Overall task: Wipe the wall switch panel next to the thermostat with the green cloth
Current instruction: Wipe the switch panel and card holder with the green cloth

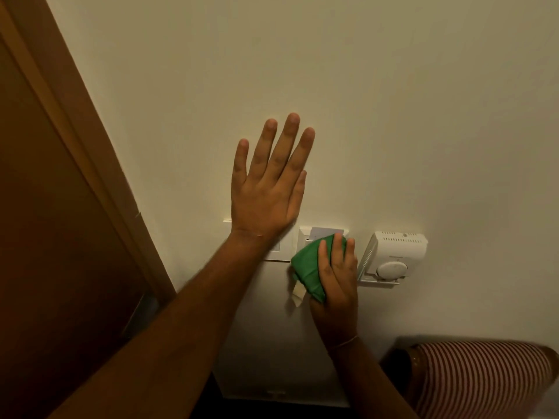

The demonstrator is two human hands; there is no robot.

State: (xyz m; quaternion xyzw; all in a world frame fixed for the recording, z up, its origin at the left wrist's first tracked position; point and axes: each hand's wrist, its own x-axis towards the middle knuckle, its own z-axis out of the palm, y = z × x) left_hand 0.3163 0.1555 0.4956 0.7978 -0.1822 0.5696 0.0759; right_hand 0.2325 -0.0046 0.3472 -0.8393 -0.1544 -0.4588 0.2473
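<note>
Left hand (266,192) flat, fingers spread; right hand (337,276) clamps green cloth (305,267) on switch panel (304,234); no legible writing.

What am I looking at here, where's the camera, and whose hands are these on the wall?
There is only one picture, taken by a wide-angle camera worn on a person's head, looking forward and down at their own arms. No machine is involved. The left hand lies flat and open against the wall, its wrist covering part of a white switch plate. The right hand presses a bunched green cloth onto the next switch panel, mostly hidden beneath it. To its right sits a white thermostat with a round dial. A brown wooden door frame runs down the left side, and something red-and-white striped shows at bottom right.
</note>
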